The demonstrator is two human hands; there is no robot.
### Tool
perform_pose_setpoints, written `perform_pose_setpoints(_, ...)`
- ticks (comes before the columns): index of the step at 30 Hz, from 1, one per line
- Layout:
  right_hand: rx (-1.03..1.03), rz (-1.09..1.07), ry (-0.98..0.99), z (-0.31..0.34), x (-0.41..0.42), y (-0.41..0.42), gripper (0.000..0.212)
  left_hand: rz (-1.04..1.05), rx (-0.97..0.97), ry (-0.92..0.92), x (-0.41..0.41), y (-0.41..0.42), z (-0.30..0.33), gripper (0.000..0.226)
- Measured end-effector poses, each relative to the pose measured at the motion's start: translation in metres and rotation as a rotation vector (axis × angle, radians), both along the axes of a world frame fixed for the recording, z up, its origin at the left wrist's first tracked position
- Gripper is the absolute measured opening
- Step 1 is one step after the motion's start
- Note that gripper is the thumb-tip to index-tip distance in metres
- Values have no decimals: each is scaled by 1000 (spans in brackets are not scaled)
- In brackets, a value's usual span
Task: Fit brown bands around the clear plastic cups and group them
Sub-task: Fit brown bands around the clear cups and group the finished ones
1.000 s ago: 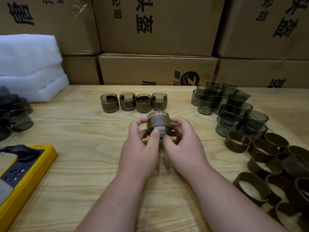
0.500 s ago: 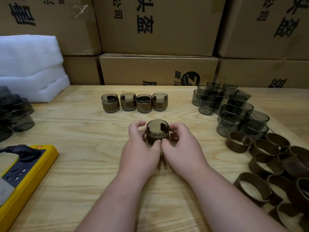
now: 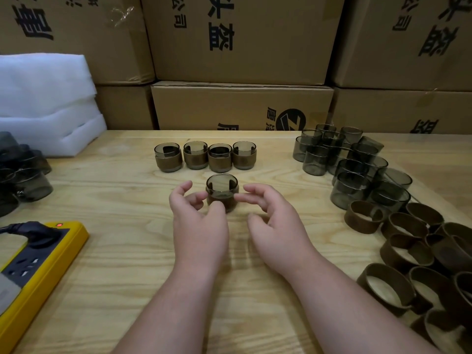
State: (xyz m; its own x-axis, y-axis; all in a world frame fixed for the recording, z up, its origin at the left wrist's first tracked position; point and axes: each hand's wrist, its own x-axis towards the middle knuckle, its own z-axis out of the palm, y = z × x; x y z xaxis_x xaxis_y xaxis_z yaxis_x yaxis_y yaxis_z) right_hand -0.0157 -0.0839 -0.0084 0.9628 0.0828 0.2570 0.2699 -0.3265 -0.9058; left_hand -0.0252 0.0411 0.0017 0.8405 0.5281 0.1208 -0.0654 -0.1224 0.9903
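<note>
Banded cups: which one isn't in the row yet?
The banded cup between the left hand and right hand. It stands alone, nearer the person than the row of four.

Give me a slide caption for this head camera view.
Open hands flank a banded cup standing before four finished cups on the table.

The stacked cardboard boxes (image 3: 240,39) behind the table carry large black Chinese print; on the upper middle box the two big characters read 头盔, with smaller 公司 to their left. The lower middle box (image 3: 240,108) shows a round black logo with a slanted Z-like mark beside characters cut off by the table edge. The other boxes' print is cropped and cannot be read whole
</note>
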Motion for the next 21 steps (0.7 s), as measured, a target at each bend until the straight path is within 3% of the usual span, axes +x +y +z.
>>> perform_pose_setpoints(5, 5, -140, -22, -2, 5, -2, 42, 0, 44, -7, 0, 1, -1, 25)
perform_pose_setpoints(9, 12, -187, -7, -3, 7, -4, 39, -159, 166, 82, -3, -3, -1, 18)
perform_pose_setpoints(14, 34, -183, 9, -3, 8, -4, 37, -234, 279, 165, -3, -1, 1, 30)
perform_pose_setpoints(21, -7, -234, -4, -1, 8, -3, 32, -211, 250, 158, -3, -1, 0, 24)
